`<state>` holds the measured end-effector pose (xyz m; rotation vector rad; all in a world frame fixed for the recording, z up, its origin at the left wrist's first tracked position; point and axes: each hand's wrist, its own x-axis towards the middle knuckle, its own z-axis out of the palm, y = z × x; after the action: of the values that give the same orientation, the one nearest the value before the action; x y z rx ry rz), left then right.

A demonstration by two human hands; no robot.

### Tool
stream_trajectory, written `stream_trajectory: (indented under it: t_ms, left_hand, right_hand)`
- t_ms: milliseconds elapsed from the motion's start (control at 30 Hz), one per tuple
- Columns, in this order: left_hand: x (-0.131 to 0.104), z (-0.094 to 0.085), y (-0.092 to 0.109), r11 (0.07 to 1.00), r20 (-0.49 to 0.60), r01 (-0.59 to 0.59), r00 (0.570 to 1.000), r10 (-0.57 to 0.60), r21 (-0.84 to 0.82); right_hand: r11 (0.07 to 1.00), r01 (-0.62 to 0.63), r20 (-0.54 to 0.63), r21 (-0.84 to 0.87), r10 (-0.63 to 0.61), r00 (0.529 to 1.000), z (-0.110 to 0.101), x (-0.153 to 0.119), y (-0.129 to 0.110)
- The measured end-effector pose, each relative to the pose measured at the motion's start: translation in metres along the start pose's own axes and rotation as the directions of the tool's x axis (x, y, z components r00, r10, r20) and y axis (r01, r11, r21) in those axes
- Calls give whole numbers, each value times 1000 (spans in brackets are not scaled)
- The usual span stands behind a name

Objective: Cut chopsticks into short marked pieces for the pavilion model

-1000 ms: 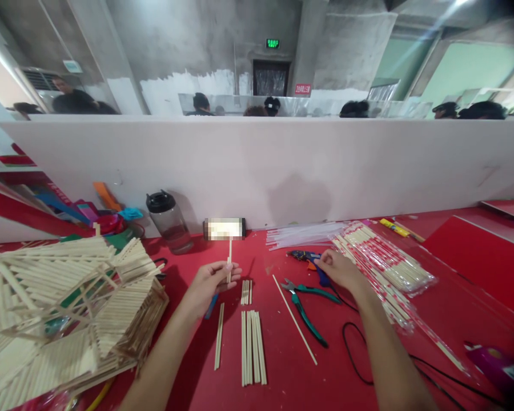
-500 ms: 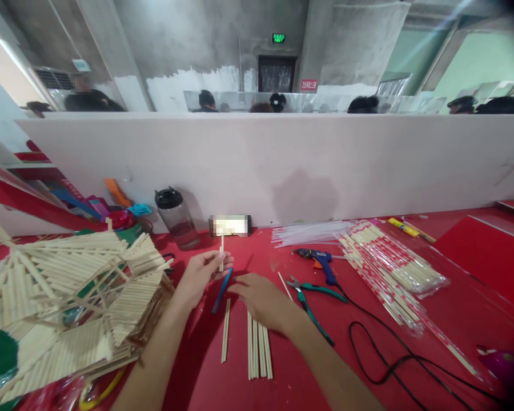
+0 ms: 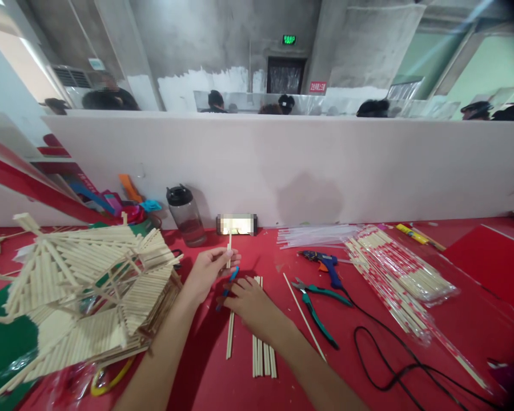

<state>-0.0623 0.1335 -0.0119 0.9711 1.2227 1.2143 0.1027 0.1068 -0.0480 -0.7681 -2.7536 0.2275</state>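
A slender, straight, pale wooden stick (image 3: 229, 254) was held upright above the red tabletop (image 3: 308, 377) by the left hand (image 3: 206, 275), pinched between thumb and fingers, its upper end seen against a black-edged phone (image 3: 245, 224) with a bright, blurred screen. A narrow blue strip (image 3: 235, 274) was partly covered by the right hand (image 3: 253, 301), its fingers slightly parted; whether the strip was gripped could not be told. Near that hand, a row of matching pale sticks (image 3: 264, 361) was laid side by side.

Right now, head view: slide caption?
Left hand holding a pale stick, right hand at a blue strip, glue gun and pliers nearby.
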Motion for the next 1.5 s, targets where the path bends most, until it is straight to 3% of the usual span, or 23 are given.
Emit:
stream_trajectory:
  t_ms: [233,667,1200,1367,1500]
  left_hand:
    - [-2,3,1,1000,11,-6,1000,6,4]
    - [-1,4,-2,1000,21,-10,1000,10,9]
    - [0,6,-7,1000,33,-9,999,10,-5]
    - [-1,9,-5,1000,25,3,1000,-3,-4]
    - [0,6,-3,1000,13,-25,1000,25,-9]
  right_hand:
    - [994,25,12,-111,-23,1000,4,7,-9]
    - [983,180,-20,-29,-181,983,6,8,2]
    - [977,183,-37,-112,-188,981,16,7,4]
    - [972,199,-71,-123,-208,975,8,5,3]
    - [985,152,-90,-76,-159,983,-12,4,9]
